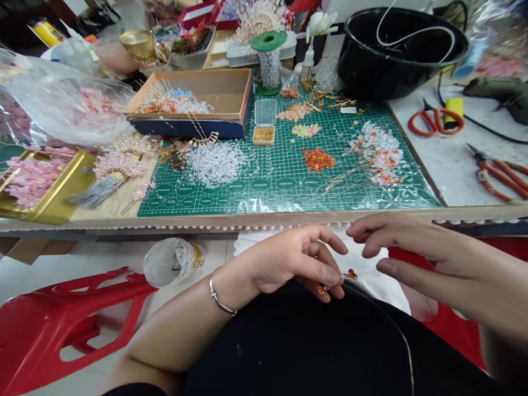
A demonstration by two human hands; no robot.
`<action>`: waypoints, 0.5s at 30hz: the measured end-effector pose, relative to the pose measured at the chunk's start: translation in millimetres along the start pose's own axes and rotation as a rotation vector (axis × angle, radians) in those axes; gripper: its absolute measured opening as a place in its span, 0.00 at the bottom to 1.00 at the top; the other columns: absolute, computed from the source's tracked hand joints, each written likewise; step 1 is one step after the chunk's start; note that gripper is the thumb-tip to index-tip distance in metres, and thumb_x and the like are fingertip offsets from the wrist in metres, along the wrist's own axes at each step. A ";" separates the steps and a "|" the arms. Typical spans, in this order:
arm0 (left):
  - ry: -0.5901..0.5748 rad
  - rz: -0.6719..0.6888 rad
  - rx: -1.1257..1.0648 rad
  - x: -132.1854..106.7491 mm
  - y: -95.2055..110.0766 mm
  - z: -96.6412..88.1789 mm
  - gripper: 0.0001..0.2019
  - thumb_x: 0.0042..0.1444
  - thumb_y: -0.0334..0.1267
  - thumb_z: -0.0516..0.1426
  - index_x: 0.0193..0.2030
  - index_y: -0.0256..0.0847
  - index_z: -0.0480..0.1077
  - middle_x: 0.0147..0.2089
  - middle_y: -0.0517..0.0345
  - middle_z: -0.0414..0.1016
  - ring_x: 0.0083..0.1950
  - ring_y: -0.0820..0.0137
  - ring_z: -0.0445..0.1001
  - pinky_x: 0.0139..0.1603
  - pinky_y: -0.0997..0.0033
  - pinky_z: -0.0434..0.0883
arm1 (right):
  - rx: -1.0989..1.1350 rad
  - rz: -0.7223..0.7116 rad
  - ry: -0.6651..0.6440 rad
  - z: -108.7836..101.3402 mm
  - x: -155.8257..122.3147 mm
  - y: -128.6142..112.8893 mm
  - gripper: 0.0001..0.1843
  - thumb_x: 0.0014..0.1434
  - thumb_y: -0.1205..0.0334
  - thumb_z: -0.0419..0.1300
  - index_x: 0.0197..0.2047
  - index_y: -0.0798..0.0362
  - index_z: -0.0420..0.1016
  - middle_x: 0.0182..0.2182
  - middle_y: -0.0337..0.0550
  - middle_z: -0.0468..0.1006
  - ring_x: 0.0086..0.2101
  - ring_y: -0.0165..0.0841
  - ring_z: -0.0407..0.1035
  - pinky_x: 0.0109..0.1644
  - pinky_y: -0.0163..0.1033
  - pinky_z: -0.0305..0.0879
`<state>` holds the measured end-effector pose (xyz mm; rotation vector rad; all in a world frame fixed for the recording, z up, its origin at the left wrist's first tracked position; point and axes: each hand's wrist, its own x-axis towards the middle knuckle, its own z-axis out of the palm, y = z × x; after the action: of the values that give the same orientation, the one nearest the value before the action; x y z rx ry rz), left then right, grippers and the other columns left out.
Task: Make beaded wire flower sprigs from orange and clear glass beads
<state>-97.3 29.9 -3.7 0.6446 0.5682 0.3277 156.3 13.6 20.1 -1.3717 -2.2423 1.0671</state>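
Observation:
Low over my lap, my left hand point(295, 256) pinches a small beaded wire piece point(351, 274) between thumb and fingers. Orange and clear beads show at the fingertips, partly hidden by them. From the piece a long thin wire point(406, 338) curves down to the right across the dark clothing. My right hand point(421, 247) hovers just to the right, its fingers stretched and apart, with nothing visible in them. Beyond both hands, a pile of orange beads point(319, 159) and a bundle of beaded sprays on wire stems point(381, 154) lie on the green cutting mat point(247, 201).
Clear beads point(218, 163) are heaped on the mat near an open box point(231, 127). A wire spool point(270, 66) and a black basin point(402, 71) stand behind. Red-handled scissors point(433, 121) and pliers point(501, 176) lie right. Below left are a red stool point(37, 330) and plastic tub point(167, 264).

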 end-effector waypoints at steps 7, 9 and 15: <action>-0.008 0.000 0.012 2.2 -1.5 -0.7 0.18 0.50 0.30 0.67 0.46 0.39 0.68 0.33 0.59 0.76 0.34 0.70 0.81 0.33 0.74 0.78 | -0.021 -0.032 -0.012 0.8 1.5 -15.9 0.14 0.68 0.51 0.55 0.33 0.44 0.74 0.48 0.43 0.79 0.53 0.46 0.71 0.54 0.50 0.69; -0.014 -0.001 0.008 3.3 -1.7 -0.8 0.18 0.49 0.29 0.67 0.46 0.39 0.68 0.32 0.59 0.76 0.34 0.69 0.80 0.33 0.74 0.78 | -0.041 -0.099 -0.020 3.4 4.3 -20.3 0.12 0.68 0.54 0.55 0.33 0.45 0.74 0.50 0.43 0.77 0.53 0.44 0.71 0.53 0.47 0.69; 0.013 0.007 -0.034 2.2 0.1 -0.7 0.19 0.50 0.29 0.68 0.47 0.40 0.67 0.32 0.60 0.76 0.34 0.69 0.81 0.33 0.73 0.78 | -0.075 -0.194 0.065 6.0 9.5 -14.6 0.06 0.66 0.58 0.57 0.40 0.42 0.76 0.51 0.41 0.77 0.52 0.42 0.73 0.53 0.46 0.70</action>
<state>-96.0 31.3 -5.0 0.6120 0.5713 0.3476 138.8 15.2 25.6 -1.1690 -2.3324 0.8699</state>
